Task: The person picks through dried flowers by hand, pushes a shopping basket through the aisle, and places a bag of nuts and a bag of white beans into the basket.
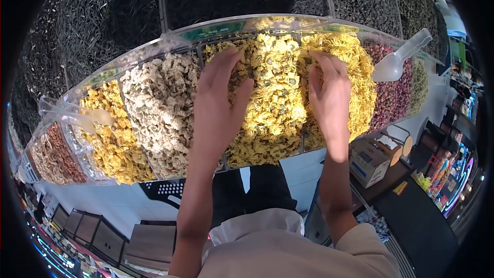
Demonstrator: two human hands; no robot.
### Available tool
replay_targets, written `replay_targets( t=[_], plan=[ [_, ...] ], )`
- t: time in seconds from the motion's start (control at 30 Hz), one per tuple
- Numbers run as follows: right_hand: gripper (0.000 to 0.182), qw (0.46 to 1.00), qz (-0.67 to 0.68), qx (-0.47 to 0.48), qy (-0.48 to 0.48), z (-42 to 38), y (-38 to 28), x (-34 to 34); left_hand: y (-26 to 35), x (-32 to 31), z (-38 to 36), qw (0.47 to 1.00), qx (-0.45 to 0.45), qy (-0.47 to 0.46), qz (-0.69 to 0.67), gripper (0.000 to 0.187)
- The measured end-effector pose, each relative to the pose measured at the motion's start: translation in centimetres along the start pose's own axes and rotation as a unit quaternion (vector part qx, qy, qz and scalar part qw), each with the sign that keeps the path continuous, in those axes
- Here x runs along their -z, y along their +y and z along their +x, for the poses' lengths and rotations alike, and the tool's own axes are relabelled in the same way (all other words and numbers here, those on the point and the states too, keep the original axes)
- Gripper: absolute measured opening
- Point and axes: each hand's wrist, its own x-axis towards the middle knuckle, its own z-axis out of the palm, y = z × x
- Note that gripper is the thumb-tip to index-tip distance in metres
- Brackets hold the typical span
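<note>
Lying in a bin (pixel 200 54): yellow flowers (pixel 275 98).

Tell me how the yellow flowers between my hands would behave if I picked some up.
The yellow flowers look small and dry, so a handful is probably light and perhaps crumbly if squeezed. Heaped loose, they would likely tumble apart when pushed.

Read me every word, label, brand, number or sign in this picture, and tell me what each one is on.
None can be read with certainty.
Green label along the clear bin rim: pale marks, too blurred to read.
Cardboard box on the right: printing too small to read.
Colorful packages at far right: any lettering is too small to read.
</note>
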Motion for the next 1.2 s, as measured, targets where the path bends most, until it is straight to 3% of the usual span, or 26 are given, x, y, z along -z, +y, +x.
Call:
replay_targets(
  t=[0.07, 0.13, 0.23, 0.33, 0.4, 0.47, 0.63, 0.8, 0.93, 1.2],
  plan=[
    [0.029, 1.0, -0.008, 0.018, -0.004, 0.2, 0.3, -0.6, 0.2, -0.2, -0.4, 1.0, 0.002, -0.003, 0.004, 0.046],
    [0.042, 0.997, -0.013, 0.024, -0.066, 0.3, 0.9, -1.5, 0.2, -0.7, -0.7, 1.0, 0.005, -0.005, 0.007, 0.046],
    [0.035, 0.991, 0.03, 0.075, -0.105, 0.5, 0.9, -2.0, -0.2, -1.9, -0.9, 1.0, -0.01, 0.004, -0.007, 0.047],
    [0.04, 0.989, 0.035, 0.084, -0.12, 0.7, -0.1, -0.7, -0.2, -2.7, -0.9, 1.0, -0.001, -0.011, 0.03, 0.046],
    [0.045, 0.989, 0.067, 0.08, -0.105, 0.3, 0.2, 0.1, 0.1, -2.4, -0.8, 1.0, 0.016, -0.016, -0.019, 0.044],
    [0.057, 0.993, 0.052, 0.017, -0.101, -0.1, 0.0, 2.0, 0.5, -1.5, -0.9, 0.998, 0.024, 0.011, -0.054, 0.043],
    [0.031, 0.995, 0.091, -0.01, -0.034, -3.1, -0.4, 1.9, 0.8, -0.4, -2.6, 0.985, 0.071, 0.073, -0.142, 0.045],
    [0.054, 0.99, 0.107, -0.02, -0.089, -6.4, -2.9, -2.3, 0.8, -2.7, -4.7, 0.999, 0.026, 0.036, -0.01, 0.053],
    [0.055, 0.984, 0.166, -0.016, -0.062, -6.2, -3.0, -4.5, 0.6, -4.5, -5.0, 0.999, 0.009, 0.023, 0.04, 0.056],
    [0.053, 0.982, 0.168, -0.01, -0.088, -4.8, -3.0, -4.6, 0.3, -4.8, -4.0, 0.998, 0.011, 0.052, -0.031, 0.055]
  ],
)
